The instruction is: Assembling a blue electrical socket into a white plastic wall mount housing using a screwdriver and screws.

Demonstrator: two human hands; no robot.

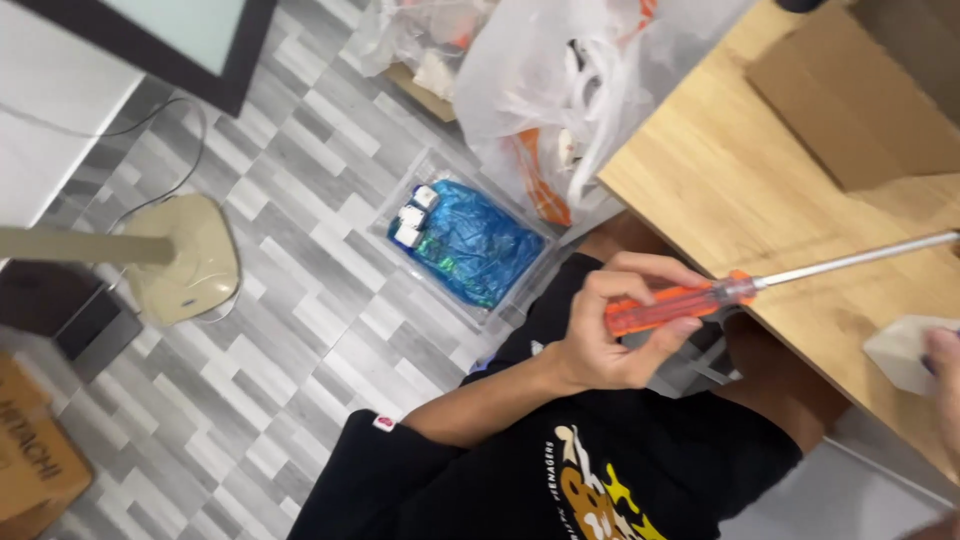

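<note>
My left hand (600, 335) is closed around the orange transparent handle of a long screwdriver (680, 303). Its metal shaft (850, 260) runs right, across the light wooden tabletop (730, 190). Only a sliver of my right hand (945, 385) shows at the right edge. It touches a small white piece (900, 352) lying on the table near its front edge. Whether it grips that piece I cannot tell. I wear a black printed T-shirt (560, 480).
A brown cardboard box (860, 95) lies on the table. On the grey tiled floor are a clear bin with a blue bag (470, 245), white plastic bags (560, 90), a beige fan base (185, 260) and a cardboard box (30, 450).
</note>
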